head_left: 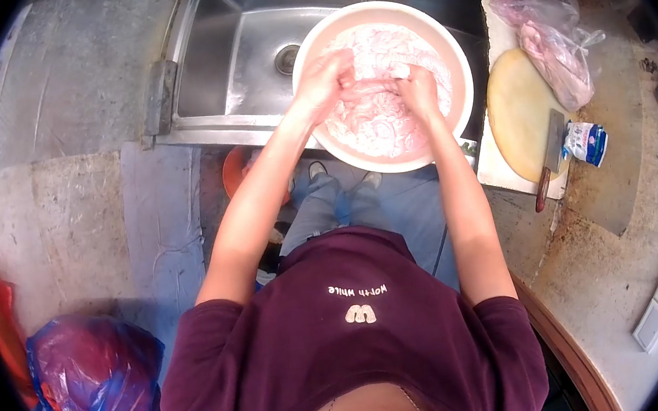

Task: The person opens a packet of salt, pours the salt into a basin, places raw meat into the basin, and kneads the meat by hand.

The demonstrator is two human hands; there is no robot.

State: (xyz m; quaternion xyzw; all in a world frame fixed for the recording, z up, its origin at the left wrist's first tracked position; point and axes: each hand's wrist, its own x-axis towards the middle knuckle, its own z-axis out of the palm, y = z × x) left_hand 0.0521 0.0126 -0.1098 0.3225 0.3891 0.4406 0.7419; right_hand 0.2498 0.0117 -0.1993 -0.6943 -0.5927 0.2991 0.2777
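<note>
A large round cream basin [464, 119] rests over the sink's right part. Coiled, ruffled pale pink pieces that look like intestines [373, 127] fill it, wet and glistening. Over the basin's left half is my left hand [324, 84], its fingers curled closed. My right hand [419, 92] is closed too, on the right side of the heap. Between the two hands runs a length of intestine [372, 88], gripped at both ends. Fine detail at the fingertips is washed out by glare.
Left of the basin lies a steel sink [208, 75] with a drain [286, 59]. To the right are a round cutting board [519, 103], a cleaver [552, 156], a blue-white packet [586, 144] and bagged pink meat [555, 60]. A blue plastic bag [98, 382] sits lower left.
</note>
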